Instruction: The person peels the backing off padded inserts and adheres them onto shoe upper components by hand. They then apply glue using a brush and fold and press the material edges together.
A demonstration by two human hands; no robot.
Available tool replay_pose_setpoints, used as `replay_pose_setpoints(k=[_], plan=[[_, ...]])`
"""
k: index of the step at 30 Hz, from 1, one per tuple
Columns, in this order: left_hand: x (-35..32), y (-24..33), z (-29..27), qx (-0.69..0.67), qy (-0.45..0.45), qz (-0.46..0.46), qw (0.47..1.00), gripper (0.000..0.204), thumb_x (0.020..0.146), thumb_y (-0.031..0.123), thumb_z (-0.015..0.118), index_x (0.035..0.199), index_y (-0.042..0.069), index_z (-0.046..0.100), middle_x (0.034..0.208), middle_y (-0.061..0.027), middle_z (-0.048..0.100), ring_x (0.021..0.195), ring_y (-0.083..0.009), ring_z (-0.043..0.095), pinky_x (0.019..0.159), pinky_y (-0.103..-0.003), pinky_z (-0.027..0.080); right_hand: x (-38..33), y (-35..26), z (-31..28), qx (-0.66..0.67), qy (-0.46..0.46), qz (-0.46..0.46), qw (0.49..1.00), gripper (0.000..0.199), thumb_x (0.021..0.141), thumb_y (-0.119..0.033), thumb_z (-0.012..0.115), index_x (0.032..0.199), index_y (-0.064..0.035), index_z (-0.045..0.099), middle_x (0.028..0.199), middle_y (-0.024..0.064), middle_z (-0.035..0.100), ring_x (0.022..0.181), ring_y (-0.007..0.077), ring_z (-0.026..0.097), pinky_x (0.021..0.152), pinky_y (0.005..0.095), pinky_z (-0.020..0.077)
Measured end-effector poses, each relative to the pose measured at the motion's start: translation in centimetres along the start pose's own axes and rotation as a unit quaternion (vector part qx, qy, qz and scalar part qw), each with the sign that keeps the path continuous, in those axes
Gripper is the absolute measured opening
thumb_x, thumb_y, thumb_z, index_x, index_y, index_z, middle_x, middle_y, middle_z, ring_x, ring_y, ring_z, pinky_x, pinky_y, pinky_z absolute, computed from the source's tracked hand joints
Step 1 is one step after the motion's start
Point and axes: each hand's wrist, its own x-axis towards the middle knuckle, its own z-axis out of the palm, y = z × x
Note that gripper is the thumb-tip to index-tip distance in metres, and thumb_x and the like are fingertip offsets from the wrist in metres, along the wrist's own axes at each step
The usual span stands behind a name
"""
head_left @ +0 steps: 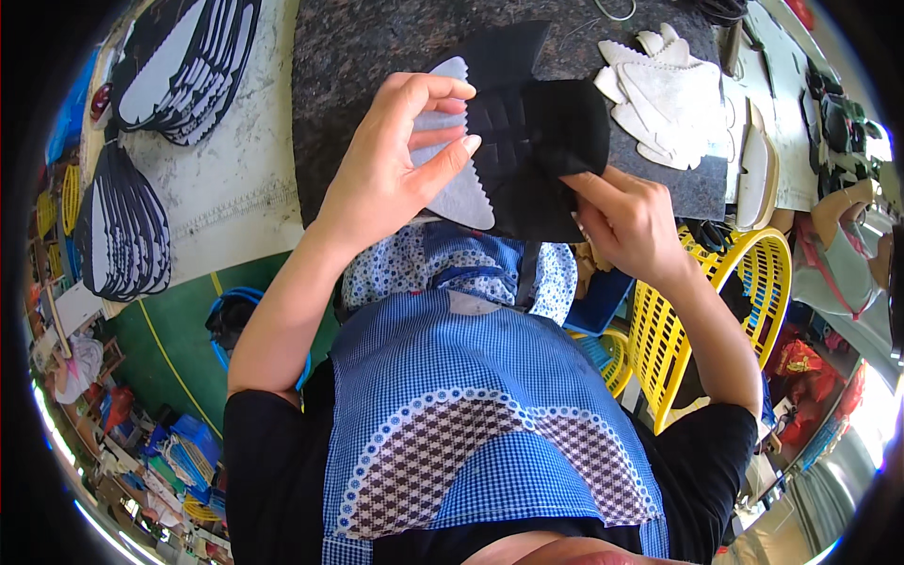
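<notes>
On the dark speckled worktop lies a black shoe-upper piece (565, 122) with a row of slots near its middle. Against its left side rests a pale grey lining piece (461, 193) with a zigzag-cut edge. My left hand (400, 155) is over this lining piece, its thumb and fingers apart and curved, the fingertips near the zigzag edge. With thumb and bent fingers, my right hand (626, 217) pinches the near right edge of the black upper piece. Part of that edge is hidden under the fingers.
A pile of pale zigzag-cut pieces (664, 99) lies at the right of the worktop (367, 47). Bundles of black-and-white cut pieces (127, 221) lie at the left. A yellow basket (659, 320) stands below my right forearm. Another person's arm (838, 221) shows at far right.
</notes>
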Motion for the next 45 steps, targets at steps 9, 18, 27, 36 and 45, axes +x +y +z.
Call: replay_pose_setpoints(k=[9,18,27,36,45], plan=[[-1.0,-0.7,0.1,0.157,-0.040,0.065,0.985,0.026,0.077,-0.003,0.071,0.100,0.005,0.065,0.120,-0.0089,0.051,0.115,-0.0246,0.058,0.098,-0.035,0.051,0.4,-1.7,-2.4,0.597,-0.160,0.340,0.709,0.062,0.083,0.002,0.047,0.144,-0.0023,0.034,0.068,0.0072,0.060,0.046,0.0045,0.047,0.041,0.0186,0.0301],[-0.7,-1.0,0.2,0.210,-0.041,0.140,0.967,0.020,0.075,0.002,0.072,0.093,0.008,0.068,0.115,-0.0084,0.057,0.111,-0.0261,0.061,0.089,-0.036,0.054,-0.8,-2.3,-0.8,0.614,-0.095,0.336,0.708,0.055,0.089,-0.002,0.051,0.143,-0.0064,0.042,0.075,0.0067,0.064,0.047,0.0037,0.045,0.044,0.0180,0.0316],[0.1,2.3,2.8,0.297,-0.077,0.120,0.944,0.039,0.062,0.026,0.086,0.084,0.008,0.059,0.095,-0.0056,0.059,0.094,-0.0276,0.062,0.079,-0.039,0.053,-0.9,-5.6,-0.2,0.468,-0.064,0.228,0.852,0.030,0.084,0.001,0.053,0.114,0.0020,0.051,0.069,0.0094,0.062,0.061,0.0129,0.062,0.056,0.0268,0.0464],[-0.6,2.1,2.7,0.288,-0.097,0.115,0.946,0.017,0.073,0.005,0.073,0.077,0.003,0.057,0.099,-0.0095,0.063,0.112,-0.0305,0.060,0.089,-0.041,0.051,0.0,-5.0,0.4,0.017,0.035,0.068,0.997,0.029,0.076,-0.001,0.062,0.105,-0.0050,0.063,0.066,0.0080,0.058,0.054,0.0262,0.061,0.049,0.0355,0.0460],[-0.9,1.1,1.9,0.152,-0.076,0.062,0.983,0.011,0.073,-0.002,0.067,0.074,-0.002,0.056,0.101,-0.0130,0.061,0.111,-0.0327,0.062,0.090,-0.038,0.051,0.4,-4.0,1.2,-0.035,0.034,0.007,0.999,0.036,0.075,-0.006,0.066,0.111,-0.0085,0.064,0.067,0.0062,0.059,0.055,0.0246,0.063,0.048,0.0361,0.0489]])
